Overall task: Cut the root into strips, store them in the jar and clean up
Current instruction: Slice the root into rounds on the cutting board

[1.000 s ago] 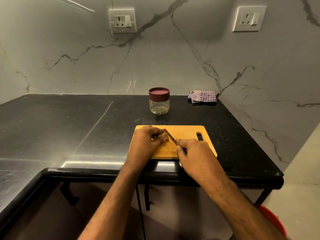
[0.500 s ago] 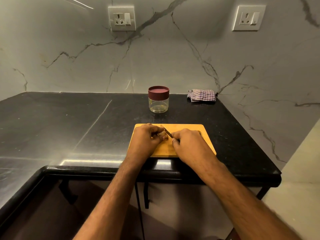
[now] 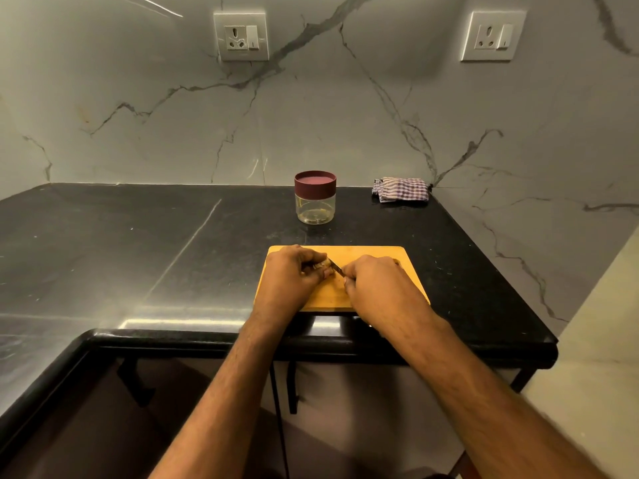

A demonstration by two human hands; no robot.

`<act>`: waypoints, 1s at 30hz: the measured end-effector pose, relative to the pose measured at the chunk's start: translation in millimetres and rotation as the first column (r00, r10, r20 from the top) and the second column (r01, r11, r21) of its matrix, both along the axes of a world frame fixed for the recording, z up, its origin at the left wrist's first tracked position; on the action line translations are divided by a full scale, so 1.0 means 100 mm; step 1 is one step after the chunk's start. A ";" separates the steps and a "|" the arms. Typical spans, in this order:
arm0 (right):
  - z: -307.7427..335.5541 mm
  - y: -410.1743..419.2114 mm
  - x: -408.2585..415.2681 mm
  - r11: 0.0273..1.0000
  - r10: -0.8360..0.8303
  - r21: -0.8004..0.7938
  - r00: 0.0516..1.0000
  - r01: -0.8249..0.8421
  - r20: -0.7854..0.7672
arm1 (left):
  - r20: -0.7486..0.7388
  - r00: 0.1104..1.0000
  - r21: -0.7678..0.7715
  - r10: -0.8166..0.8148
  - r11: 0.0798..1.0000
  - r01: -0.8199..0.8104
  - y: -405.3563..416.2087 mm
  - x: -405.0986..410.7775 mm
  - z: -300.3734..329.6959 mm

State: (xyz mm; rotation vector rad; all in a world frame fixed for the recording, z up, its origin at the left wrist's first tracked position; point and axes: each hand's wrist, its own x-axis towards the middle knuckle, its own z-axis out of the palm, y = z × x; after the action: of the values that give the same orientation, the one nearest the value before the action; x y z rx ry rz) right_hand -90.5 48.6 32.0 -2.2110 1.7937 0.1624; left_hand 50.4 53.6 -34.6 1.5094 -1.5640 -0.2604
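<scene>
A wooden cutting board [image 3: 377,252] lies near the front edge of the black counter. My left hand [image 3: 292,278] pins a small brown root [image 3: 322,265] to the board, with most of the root hidden under the fingers. My right hand [image 3: 375,288] grips a knife [image 3: 336,266] whose short blade meets the root at its right end. The handle is hidden in my fist. Behind the board stands a clear jar [image 3: 315,202] with a maroon lid on it.
A folded checked cloth [image 3: 401,190] lies at the back right corner of the counter [image 3: 138,243]. Marble walls with two sockets [image 3: 241,36] rise behind. The counter's right edge drops off just beyond the board.
My right hand has slid left and forward, bringing the knife blade in against the root. The left hand has kept its hold in the same place.
</scene>
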 end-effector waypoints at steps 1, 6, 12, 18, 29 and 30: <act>0.00 -0.01 0.00 1.000 0.001 0.010 1.000 -0.001 -0.021 | -0.007 1.000 0.003 0.002 1.000 -0.002 0.00 0.00 0.00; 0.05 0.02 -0.03 1.000 0.009 0.019 0.996 -0.007 -0.093 | -0.020 1.000 0.001 0.007 1.000 -0.007 0.00 -0.01 0.00; -0.01 -0.04 0.02 0.999 0.015 0.051 0.988 -0.007 -0.153 | 0.005 1.000 -0.010 -0.005 1.000 0.005 0.00 0.00 -0.01; -0.06 -0.08 0.03 0.999 0.035 0.002 0.994 -0.035 -0.105 | 0.013 1.000 -0.016 -0.008 1.000 0.009 0.00 0.01 0.00; -0.24 0.19 -0.16 0.993 0.009 -0.115 1.000 -0.007 0.010 | 0.011 1.000 -0.005 -0.026 1.000 0.027 0.00 -0.02 -0.03; -0.24 0.21 -0.15 0.991 0.012 -0.132 1.000 -0.011 0.008 | 0.021 0.999 -0.011 -0.027 1.000 0.027 0.01 -0.02 -0.03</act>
State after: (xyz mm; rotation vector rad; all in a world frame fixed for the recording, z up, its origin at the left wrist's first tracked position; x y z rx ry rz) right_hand -105.5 69.5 8.0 -2.3081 1.8360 0.0376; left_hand 48.7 54.2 -37.3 1.4875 -1.6013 -0.2516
